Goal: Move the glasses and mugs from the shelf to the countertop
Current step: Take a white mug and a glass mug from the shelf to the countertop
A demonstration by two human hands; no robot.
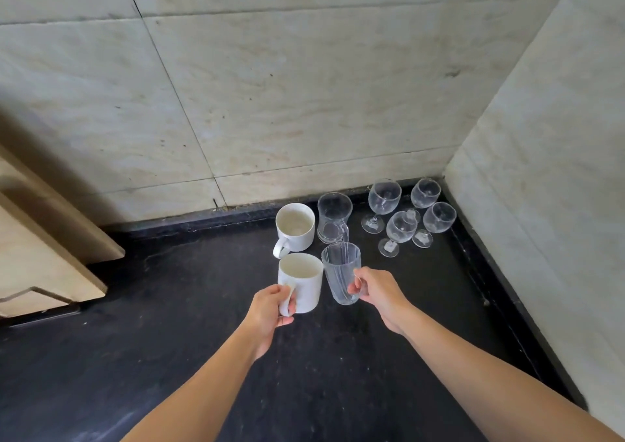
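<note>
My left hand [270, 316] grips the handle of a white mug [304, 281], upright on or just above the black countertop [189, 333]. Beside it, my right hand [378, 292] holds the handle of a clear striped glass mug [340, 269]. The two mugs nearly touch. Behind them stand another white mug [295, 225] and a clear glass mug [334, 216]. Several stemmed wine glasses [406, 215] cluster in the back right corner. The shelf itself is out of view.
Tiled walls close the counter at the back [304, 103] and on the right [558, 171]. A beige cabinet door [44, 238] juts over the counter at the left. A raised black rim [507, 299] runs along the right wall.
</note>
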